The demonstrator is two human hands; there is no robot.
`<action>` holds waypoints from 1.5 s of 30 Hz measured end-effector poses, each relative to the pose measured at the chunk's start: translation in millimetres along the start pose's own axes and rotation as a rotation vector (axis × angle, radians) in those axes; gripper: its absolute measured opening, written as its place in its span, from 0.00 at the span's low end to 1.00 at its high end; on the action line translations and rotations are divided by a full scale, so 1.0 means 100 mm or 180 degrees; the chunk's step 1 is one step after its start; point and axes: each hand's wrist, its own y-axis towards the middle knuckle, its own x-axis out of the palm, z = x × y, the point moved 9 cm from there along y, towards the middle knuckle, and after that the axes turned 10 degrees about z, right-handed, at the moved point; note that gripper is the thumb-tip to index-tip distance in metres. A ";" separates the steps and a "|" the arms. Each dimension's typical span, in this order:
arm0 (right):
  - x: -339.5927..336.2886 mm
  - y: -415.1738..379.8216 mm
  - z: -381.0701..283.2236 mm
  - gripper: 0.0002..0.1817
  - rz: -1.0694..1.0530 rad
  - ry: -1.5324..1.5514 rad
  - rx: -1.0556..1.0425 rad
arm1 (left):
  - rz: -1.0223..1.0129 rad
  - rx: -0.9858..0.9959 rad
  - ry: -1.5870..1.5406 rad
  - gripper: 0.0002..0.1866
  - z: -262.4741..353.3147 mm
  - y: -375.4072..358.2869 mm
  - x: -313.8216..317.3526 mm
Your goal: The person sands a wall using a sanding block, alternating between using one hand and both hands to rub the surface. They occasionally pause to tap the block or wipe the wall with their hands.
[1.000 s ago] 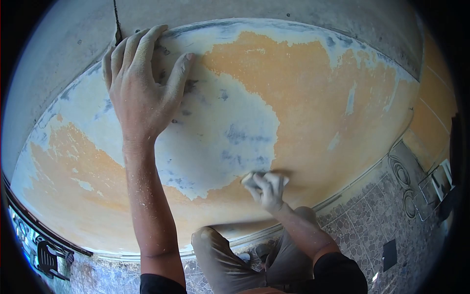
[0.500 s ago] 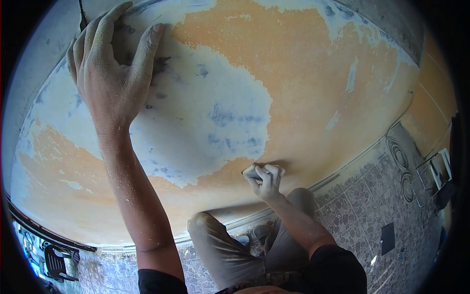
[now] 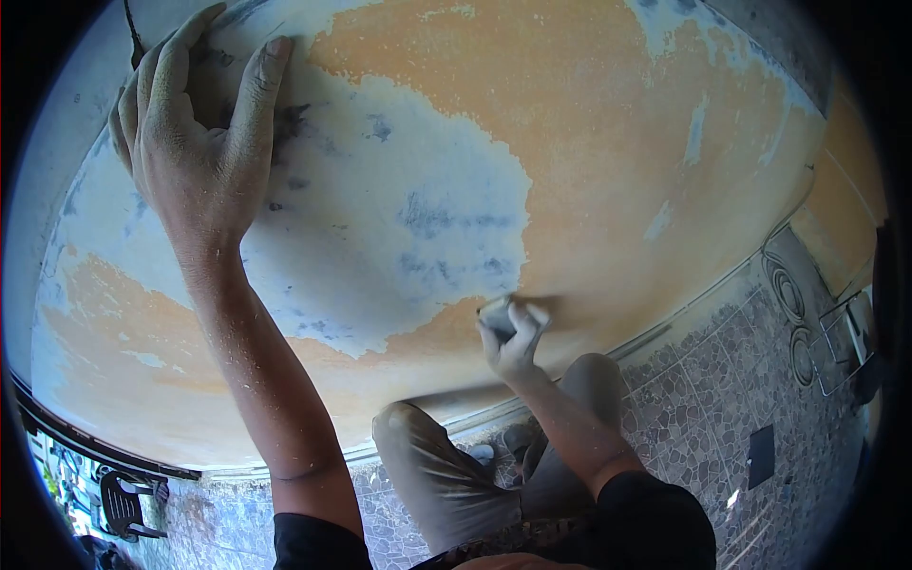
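My left hand point(image 3: 190, 142) is braced against the upper left of a wall point(image 3: 617, 190) with patchy orange and pale coating. Its dusty fingers are spread and hold nothing. Lower down, my right hand point(image 3: 515, 342) is closed around a small grey sanding block point(image 3: 498, 317) with a pale edge. The block rests at the wall, just below the ragged border of a large whitish patch point(image 3: 380, 209) with dark smudges. My fingers partly cover the block, and its working face is hidden.
My bent knees point(image 3: 413, 432) are close to the wall's foot. Stone-patterned floor point(image 3: 693, 408) runs along it. Coiled hose or cable point(image 3: 785, 290) lies at the right, near a metal frame point(image 3: 841, 347). A dark plastic chair point(image 3: 123, 505) stands at the lower left.
My right hand and the block have shifted slightly upward on the wall, and the block is turned differently in the grip. The view has moved a little; my left hand stays braced.
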 end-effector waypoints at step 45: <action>0.44 2.81 -0.77 0.33 0.0754 0.0111 -0.0118 | 0.0068 -0.0024 -0.0045 0.32 0.08 -0.01 -0.06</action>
